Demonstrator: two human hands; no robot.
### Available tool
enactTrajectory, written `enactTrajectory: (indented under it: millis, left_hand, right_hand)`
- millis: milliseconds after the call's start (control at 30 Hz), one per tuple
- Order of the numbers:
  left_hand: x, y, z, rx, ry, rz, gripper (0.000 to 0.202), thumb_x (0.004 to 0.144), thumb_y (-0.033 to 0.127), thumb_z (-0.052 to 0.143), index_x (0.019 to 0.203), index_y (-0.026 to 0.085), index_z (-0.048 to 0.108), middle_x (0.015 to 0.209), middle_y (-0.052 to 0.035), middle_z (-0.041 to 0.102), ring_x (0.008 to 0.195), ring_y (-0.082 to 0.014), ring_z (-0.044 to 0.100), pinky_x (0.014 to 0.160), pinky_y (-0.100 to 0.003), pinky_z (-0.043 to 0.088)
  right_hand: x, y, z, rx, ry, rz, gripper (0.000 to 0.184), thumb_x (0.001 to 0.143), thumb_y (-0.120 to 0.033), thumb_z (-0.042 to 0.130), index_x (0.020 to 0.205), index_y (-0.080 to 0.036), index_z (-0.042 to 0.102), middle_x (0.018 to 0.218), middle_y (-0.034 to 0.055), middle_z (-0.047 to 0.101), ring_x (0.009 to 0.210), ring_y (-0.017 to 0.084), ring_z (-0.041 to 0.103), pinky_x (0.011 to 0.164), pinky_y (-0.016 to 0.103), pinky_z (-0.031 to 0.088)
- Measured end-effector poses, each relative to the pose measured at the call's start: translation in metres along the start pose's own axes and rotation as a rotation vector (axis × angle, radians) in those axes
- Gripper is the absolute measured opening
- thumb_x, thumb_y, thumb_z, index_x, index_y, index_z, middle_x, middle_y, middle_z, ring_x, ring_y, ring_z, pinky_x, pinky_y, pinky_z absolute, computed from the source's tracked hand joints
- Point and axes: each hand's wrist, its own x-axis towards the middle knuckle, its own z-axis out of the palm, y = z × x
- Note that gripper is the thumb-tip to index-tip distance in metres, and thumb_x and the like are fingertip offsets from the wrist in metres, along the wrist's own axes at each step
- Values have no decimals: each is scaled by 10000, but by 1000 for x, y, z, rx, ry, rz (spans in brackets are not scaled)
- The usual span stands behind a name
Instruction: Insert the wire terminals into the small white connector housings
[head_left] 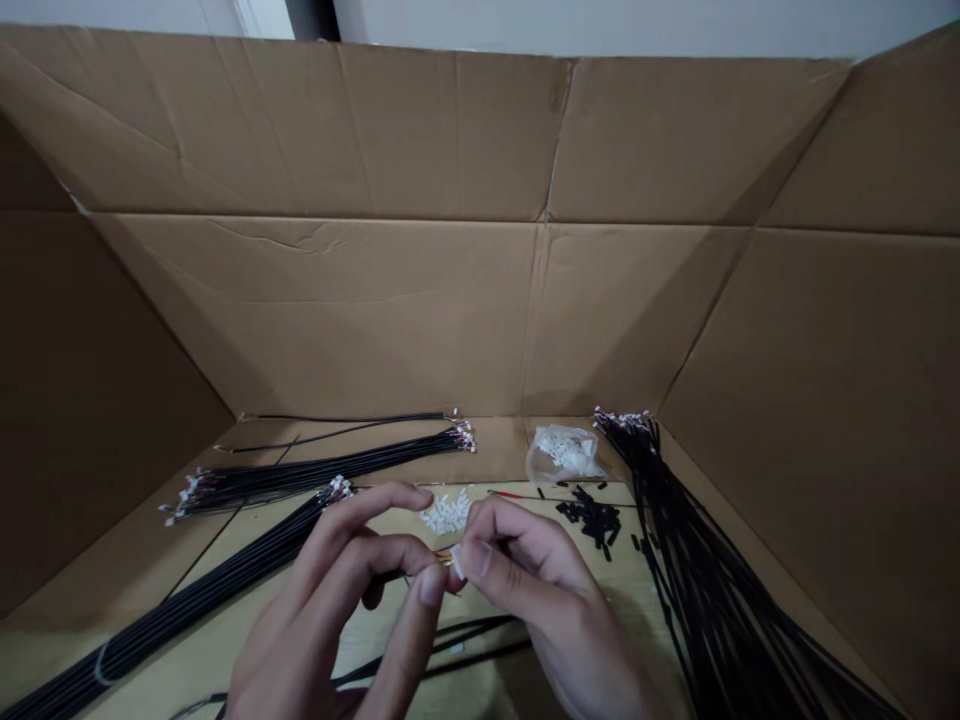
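Note:
Both of my hands meet low in the middle of the view. My left hand [345, 600] pinches the thin coloured wires [444, 556] at the end of a black cable between thumb and fingers. Between the thumb and index finger of my right hand [536, 595] is a small white connector housing [457, 562], up against the wire ends. Whether the wires sit inside the housing cannot be made out. Just beyond my fingertips lies a pile of loose white connector housings [448, 512]. A few black cables [472, 640] pass beneath my hands.
Cardboard walls [390, 310] enclose the work surface. Tied black cables [217, 590] lie at left, with another cable bundle [322, 468] behind. Many cables [720, 570] spread along the right. A clear bag of white parts [566, 455] and a heap of short black tubes [592, 518] lie right of centre.

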Motion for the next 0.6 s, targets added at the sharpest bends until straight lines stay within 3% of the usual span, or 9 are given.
enactTrajectory:
  millis: [233, 333, 500, 600]
  left_hand:
    - [4, -11, -10, 121, -108, 117, 66, 993, 276, 553, 939, 288, 590, 1152, 10, 662, 1087, -112, 676, 865, -149, 532]
    - [6, -10, -9, 105, -91, 127, 77, 991, 284, 557, 933, 286, 607, 1118, 5, 672, 1039, -121, 701, 836, -153, 554]
    - [13, -7, -4, 64, -49, 111, 117, 965, 276, 586, 866, 283, 647, 1037, -4, 702, 951, -145, 738, 784, -173, 587]
    - [15, -9, -4, 54, -15, 133, 143, 963, 289, 598, 842, 290, 673, 1032, 9, 709, 943, -147, 749, 770, -158, 587]
  right_hand:
    - [-6, -4, 1, -304, 110, -19, 335, 945, -498, 660, 768, -224, 584, 803, -14, 478, 830, 200, 437, 774, 339, 310]
    - [-7, -4, 2, -422, 139, -71, 314, 978, -461, 604, 776, -226, 554, 871, 1, 493, 877, 212, 448, 810, 352, 322]
    - [-6, -4, 4, -489, 136, -174, 311, 1002, -425, 570, 764, -229, 529, 820, -2, 486, 811, 206, 463, 784, 348, 353]
    - [-4, -5, 3, -475, 139, -134, 326, 981, -476, 598, 764, -236, 557, 818, 6, 501, 848, 230, 471, 802, 358, 355]
